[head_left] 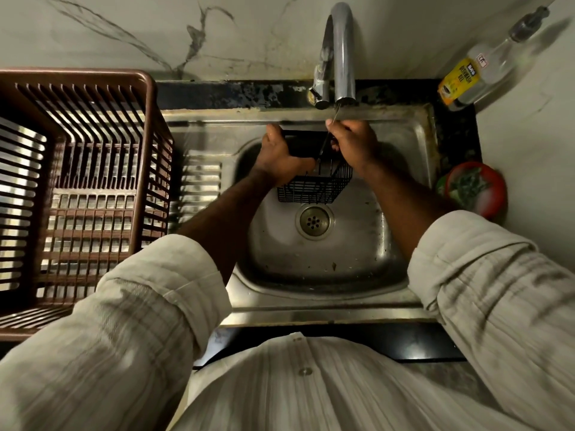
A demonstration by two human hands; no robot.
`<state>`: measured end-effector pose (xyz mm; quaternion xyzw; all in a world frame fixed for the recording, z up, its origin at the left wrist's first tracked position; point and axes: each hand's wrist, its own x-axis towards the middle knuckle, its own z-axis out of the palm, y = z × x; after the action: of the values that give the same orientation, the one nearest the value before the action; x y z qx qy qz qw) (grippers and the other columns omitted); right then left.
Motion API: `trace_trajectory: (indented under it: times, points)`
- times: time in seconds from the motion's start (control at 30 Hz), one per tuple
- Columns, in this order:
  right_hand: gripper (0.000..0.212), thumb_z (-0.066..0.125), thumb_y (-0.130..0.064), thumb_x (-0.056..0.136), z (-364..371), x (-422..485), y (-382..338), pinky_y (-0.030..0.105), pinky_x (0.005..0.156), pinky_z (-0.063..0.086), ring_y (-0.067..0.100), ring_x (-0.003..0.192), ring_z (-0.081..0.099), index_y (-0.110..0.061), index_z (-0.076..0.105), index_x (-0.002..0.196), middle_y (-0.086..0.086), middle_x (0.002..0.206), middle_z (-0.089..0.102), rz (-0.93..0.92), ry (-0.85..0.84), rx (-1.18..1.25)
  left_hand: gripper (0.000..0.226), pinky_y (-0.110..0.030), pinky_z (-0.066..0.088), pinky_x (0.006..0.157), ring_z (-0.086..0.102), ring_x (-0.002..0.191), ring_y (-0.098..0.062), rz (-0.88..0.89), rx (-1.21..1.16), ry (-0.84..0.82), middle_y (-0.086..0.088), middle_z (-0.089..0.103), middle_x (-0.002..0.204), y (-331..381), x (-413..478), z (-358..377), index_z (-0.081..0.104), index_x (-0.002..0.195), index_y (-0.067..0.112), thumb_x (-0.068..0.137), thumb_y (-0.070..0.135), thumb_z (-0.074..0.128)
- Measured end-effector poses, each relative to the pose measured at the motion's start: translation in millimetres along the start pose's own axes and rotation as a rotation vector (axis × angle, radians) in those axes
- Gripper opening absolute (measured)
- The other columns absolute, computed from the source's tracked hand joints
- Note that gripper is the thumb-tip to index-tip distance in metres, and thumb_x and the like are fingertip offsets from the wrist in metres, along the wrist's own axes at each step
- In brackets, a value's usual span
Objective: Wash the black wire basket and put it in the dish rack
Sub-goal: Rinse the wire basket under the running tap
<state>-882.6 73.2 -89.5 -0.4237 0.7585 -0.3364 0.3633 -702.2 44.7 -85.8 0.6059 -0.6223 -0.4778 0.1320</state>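
The black wire basket (pixel 314 186) hangs tilted over the steel sink (pixel 320 259), just under the tap spout (pixel 343 57). My left hand (pixel 281 158) grips its left side, thumb over the rim. My right hand (pixel 351 141) grips the far right rim close to the spout, where a thin stream of water runs down. The brown slatted dish rack (pixel 77 188) stands on the drainboard at the left, with nothing in it.
A dishwash gel bottle (pixel 473 76) lies at the back right corner. A red round tub (pixel 476 189) sits on the counter right of the sink. The drain (pixel 314 221) lies below the basket. A marble wall is behind.
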Motion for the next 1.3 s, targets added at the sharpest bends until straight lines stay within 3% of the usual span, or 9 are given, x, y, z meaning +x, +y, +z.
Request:
trace_trajectory:
  times: [0.17,0.27,0.43,0.57,0.7,0.8,1.0,1.17,1.3]
  points:
    - [0.087,0.048,-0.078,0.081,7,-13,16,0.033,0.069,0.053,0.021,0.063,0.065,0.007,0.069,0.086,0.012,0.069,0.066,0.181,-0.027,0.252,0.101,-0.04,0.062,0.08,0.062,0.109,-0.025,-0.035,-0.068,-0.006,-0.006,0.056,0.125,0,-1,-7,0.034,0.126,0.022,0.04,0.051,0.078]
    - [0.059,0.056,-0.058,0.094,10,-8,7,0.031,0.06,0.046,0.018,0.048,0.052,-0.014,0.056,0.054,-0.001,0.047,0.052,0.164,-0.011,0.239,0.093,-0.034,0.061,0.081,0.063,0.109,-0.024,-0.058,-0.128,-0.048,-0.008,0.059,0.124,3,-1,-15,0.032,0.127,0.018,0.052,0.04,0.083]
    - [0.029,0.055,-0.049,0.096,8,2,-27,0.027,0.055,0.04,0.01,0.06,0.048,-0.023,0.058,0.083,-0.006,0.07,0.053,0.131,0.015,0.29,0.081,-0.04,0.052,0.097,0.047,0.12,-0.028,0.051,0.054,-0.132,-0.011,0.041,0.135,4,-5,-36,0.046,0.141,0.023,0.067,0.052,0.065]
    - [0.034,0.05,-0.054,0.088,12,5,-43,0.04,0.074,0.051,0.019,0.075,0.062,-0.023,0.063,0.083,-0.003,0.076,0.062,0.071,-0.075,0.18,0.053,-0.049,0.051,0.076,0.059,0.082,-0.024,0.367,0.137,-0.12,-0.007,0.065,0.089,31,-17,-36,0.07,0.094,0.008,0.091,0.05,0.038]
    - [0.041,0.041,-0.05,0.102,16,-3,-61,0.028,0.065,0.05,0.009,0.072,0.061,-0.019,0.066,0.094,-0.005,0.079,0.063,-0.018,-0.145,0.031,0.066,-0.031,0.054,0.071,0.067,0.075,-0.018,0.213,0.096,0.13,-0.004,0.071,0.079,68,-28,-16,0.073,0.083,0.014,0.102,0.059,0.028]
    - [0.044,0.041,-0.048,0.104,11,-4,-67,0.027,0.07,0.054,0.007,0.076,0.065,-0.013,0.068,0.108,0.001,0.088,0.069,-0.015,-0.154,-0.001,0.063,-0.024,0.041,0.053,0.055,0.052,-0.007,0.16,0.077,0.226,0.004,0.06,0.059,70,-26,-17,0.062,0.061,0.017,0.103,0.057,0.037]
    - [0.051,0.044,-0.055,0.098,-21,-8,-43,0.036,0.064,0.044,0.02,0.064,0.056,-0.016,0.06,0.071,0.002,0.065,0.056,-0.13,-0.128,-0.15,0.052,-0.028,0.026,0.047,0.032,0.044,-0.015,0.104,-0.432,0.209,0.005,0.042,0.049,53,-31,-40,0.049,0.05,0.024,0.095,0.045,0.062]
    - [0.052,0.046,-0.049,0.096,-52,0,-20,0.042,0.067,0.046,0.025,0.059,0.051,-0.012,0.055,0.06,0.005,0.058,0.051,-0.133,-0.102,-0.246,0.044,-0.022,0.024,0.043,0.026,0.041,-0.01,0.221,-0.608,0.183,0.009,0.037,0.047,47,-45,-66,0.047,0.057,0.018,0.099,0.019,0.06]
    - [0.051,0.049,-0.044,0.098,-61,-3,-27,0.034,0.058,0.036,0.02,0.047,0.04,-0.018,0.046,0.054,-0.001,0.05,0.039,-0.115,-0.111,-0.185,0.037,-0.022,0.03,0.045,0.03,0.047,-0.012,0.149,-0.658,0.201,0.001,0.037,0.055,28,-43,-80,0.053,0.063,0.018,0.098,0.027,0.061]
